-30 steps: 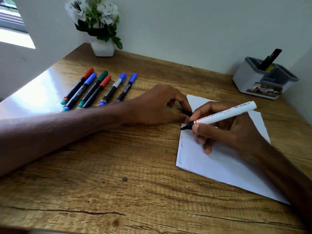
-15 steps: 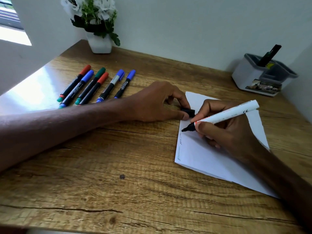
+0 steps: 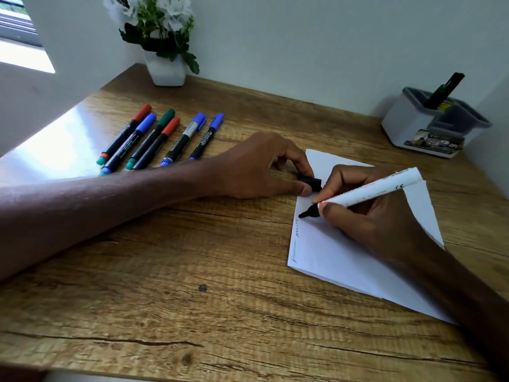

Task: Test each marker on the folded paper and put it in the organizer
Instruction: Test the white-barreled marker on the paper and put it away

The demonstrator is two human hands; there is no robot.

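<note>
1. The desk (image 3: 165, 271) is the big one here. It's a wood-grain top tucked into a corner, so we've got everything within arm's reach.
2. The folded paper (image 3: 330, 260) lies on the right side, turned at an angle. We reckon that's so the writing hand meets it comfortably. The right forearm lies across it, which probably helps pin it down too.
3. The organizer (image 3: 399, 128) stands in the far right corner, well apart from the paper. One dark marker (image 3: 444, 91) already leans in a back compartment, so we figure that one's been tested.
4. Six capped markers (image 3: 154, 139) lie side by side at the far left. It looks like the waiting queue, kept clear of the paper so untested ones don't get mixed up with finished ones.
5. The left hand (image 3: 256, 166) rests at the paper's upper left corner, pinching the black cap (image 3: 309, 181) between thumb and fingers. It's parked just beside the nib, so recapping should be quick.
6. The right hand (image 3: 366, 216) is wrapped round the white marker (image 3: 369, 190) in a normal writing grip, held low near the nib for control.
7. The nib (image 3: 304, 214) sits at the paper's left edge, just above a small dark squiggle (image 3: 297, 230). Honestly we can't tell from this angle if it's actually touching the sheet.
</note>
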